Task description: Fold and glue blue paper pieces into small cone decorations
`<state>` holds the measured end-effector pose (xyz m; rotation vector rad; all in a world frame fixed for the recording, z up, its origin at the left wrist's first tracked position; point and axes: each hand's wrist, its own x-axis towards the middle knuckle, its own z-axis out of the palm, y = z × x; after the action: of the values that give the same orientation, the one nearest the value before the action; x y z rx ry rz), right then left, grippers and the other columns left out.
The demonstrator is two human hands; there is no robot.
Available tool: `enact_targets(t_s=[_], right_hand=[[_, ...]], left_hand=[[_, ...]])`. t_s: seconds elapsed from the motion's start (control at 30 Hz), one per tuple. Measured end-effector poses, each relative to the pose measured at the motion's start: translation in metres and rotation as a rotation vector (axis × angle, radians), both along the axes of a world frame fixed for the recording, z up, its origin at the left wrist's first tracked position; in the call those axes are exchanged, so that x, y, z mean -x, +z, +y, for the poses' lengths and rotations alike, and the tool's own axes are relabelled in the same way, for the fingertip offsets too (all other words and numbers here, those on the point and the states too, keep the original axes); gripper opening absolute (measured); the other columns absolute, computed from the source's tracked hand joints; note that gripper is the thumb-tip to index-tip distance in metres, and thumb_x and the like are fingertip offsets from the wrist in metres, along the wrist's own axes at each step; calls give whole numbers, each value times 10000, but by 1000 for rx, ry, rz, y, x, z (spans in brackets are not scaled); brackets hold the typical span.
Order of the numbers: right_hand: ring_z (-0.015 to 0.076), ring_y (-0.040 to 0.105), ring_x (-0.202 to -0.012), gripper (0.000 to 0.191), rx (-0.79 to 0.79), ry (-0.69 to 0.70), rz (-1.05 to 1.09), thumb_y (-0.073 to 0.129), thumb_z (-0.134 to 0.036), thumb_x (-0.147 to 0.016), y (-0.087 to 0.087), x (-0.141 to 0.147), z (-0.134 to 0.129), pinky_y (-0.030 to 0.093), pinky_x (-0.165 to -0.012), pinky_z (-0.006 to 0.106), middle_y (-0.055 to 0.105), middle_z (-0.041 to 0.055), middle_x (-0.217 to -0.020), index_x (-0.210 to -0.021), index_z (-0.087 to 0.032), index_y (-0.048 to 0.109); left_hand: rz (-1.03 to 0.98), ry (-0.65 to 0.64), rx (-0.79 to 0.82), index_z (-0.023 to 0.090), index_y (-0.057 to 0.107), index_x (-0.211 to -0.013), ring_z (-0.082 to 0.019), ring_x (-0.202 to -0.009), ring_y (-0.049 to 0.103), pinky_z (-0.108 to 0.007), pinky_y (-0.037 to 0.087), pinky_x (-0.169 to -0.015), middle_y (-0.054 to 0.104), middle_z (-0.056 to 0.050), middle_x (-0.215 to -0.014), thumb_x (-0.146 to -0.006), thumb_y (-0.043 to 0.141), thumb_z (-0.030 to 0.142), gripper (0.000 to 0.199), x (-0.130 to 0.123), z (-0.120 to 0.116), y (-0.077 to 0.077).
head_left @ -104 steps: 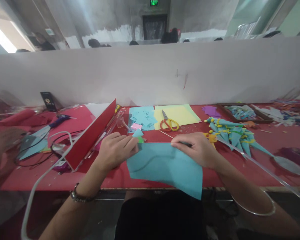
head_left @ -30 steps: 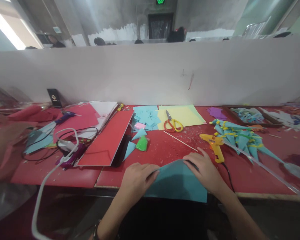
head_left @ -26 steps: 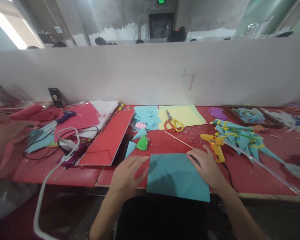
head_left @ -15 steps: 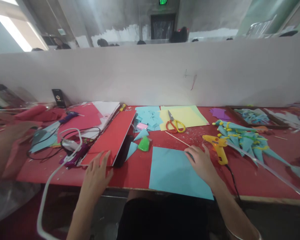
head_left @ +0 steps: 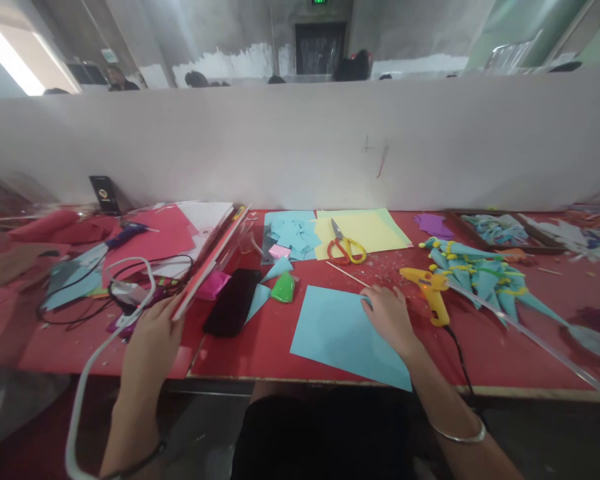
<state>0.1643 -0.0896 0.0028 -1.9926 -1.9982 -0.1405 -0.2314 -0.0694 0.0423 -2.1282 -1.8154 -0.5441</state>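
My left hand is closed around the near end of a red card sheet with white edges, which stands tilted up on its side. Right of it, a black phone lies flat beside a pink packet. My right hand is at the upper right edge of a blue paper sheet, fingers curled onto it. One end of a thin wooden stick meets those fingertips. A green packet and small blue paper pieces lie left of the blue sheet.
Orange-and-yellow scissors rest on yellow paper. A yellow glue gun and a pile of blue paper cones lie right. A white cable loops at left, near another person's hand. A white partition stands behind.
My left hand has taken hold of the red card and tipped it up leftward, uncovering the phone and pink packet. The blue sheet has turned slightly under my right hand.
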Motion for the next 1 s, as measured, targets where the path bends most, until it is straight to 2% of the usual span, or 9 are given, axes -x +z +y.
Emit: enact_targets(t_s=[0.07, 0.13, 0.2, 0.27, 0.4, 0.67, 0.8, 0.93, 1.0], right_hand=[[211, 563, -867, 164, 27, -2, -43, 421, -178, -806, -2, 1, 1, 281, -889, 444, 623, 56, -891, -864, -188, 575], [217, 557, -879, 161, 48, -6, -57, 426, -174, -803, -4, 2, 1, 293, -877, 439, 613, 59, -907, -875, -187, 570], [217, 552, -887, 157, 56, -3, -56, 428, -181, -805, -6, 1, 1, 300, -872, 429, 609, 58, -905, -883, -188, 565], [216, 549, -885, 153, 56, -4, -55, 431, -187, -805, -7, 0, 1, 306, -867, 422, 607, 59, -907, -882, -190, 564], [220, 545, -880, 160, 51, -5, -47, 428, -190, -801, -9, -1, 2, 325, -848, 421, 604, 62, -912, -887, -193, 563], [257, 503, -1012, 310, -132, 10, 86, 434, -208, -783, -4, -3, -17, 309, -910, 500, 571, 98, -1061, -1083, -194, 511], [186, 595, -787, 204, -38, 84, 446, 413, -294, -805, 7, -25, -54, 470, -710, 301, 642, 58, -846, -843, -192, 585], [165, 585, -599, 257, 58, -149, 582, 438, -414, -778, 4, -57, -90, 455, -549, 247, 633, 23, -662, -718, -206, 576], [183, 582, -600, 302, 38, -339, 571, 443, -477, -751, -4, -73, -100, 443, -534, 266, 619, 33, -653, -699, -204, 561]], left_hand=[[-84, 54, -10, 161, 503, -1043, -193, -954, 537, -283, 415, -817, 585, -66, -1021, -834, 355, 280, 283, 3, -3, 10], [-111, 182, 46, 178, 532, -956, -187, -818, 562, -253, 422, -679, 604, -36, -850, -832, 357, 321, 258, 4, -6, 19], [-100, 339, 136, 167, 550, -766, -181, -622, 528, -232, 363, -549, 510, -10, -574, -810, 382, 366, 264, 6, -8, 27], [-105, 429, 176, 171, 497, -598, -164, -520, 457, -224, 301, -507, 363, 15, -452, -786, 407, 384, 298, 8, -8, 32], [-154, 472, 112, 182, 449, -555, -142, -489, 390, -210, 265, -498, 288, 33, -443, -740, 455, 344, 246, 13, -4, 35], [-151, 430, -85, 180, 566, -742, -135, -558, 457, -190, 344, -531, 416, 25, -514, -745, 444, 347, 207, 25, 1, 26], [-223, 516, -145, 208, 575, -763, -132, -540, 455, -185, 344, -495, 417, 31, -496, -710, 480, 369, 194, 31, 5, 22], [-287, 603, -49, 224, 591, -896, -121, -441, 373, -199, 315, -432, 367, 45, -466, -733, 415, 488, 357, 41, 11, 17], [-287, 523, -68, 241, 565, -978, -131, -414, 343, -227, 304, -449, 321, 55, -419, -740, 395, 501, 392, 47, 15, 12]])
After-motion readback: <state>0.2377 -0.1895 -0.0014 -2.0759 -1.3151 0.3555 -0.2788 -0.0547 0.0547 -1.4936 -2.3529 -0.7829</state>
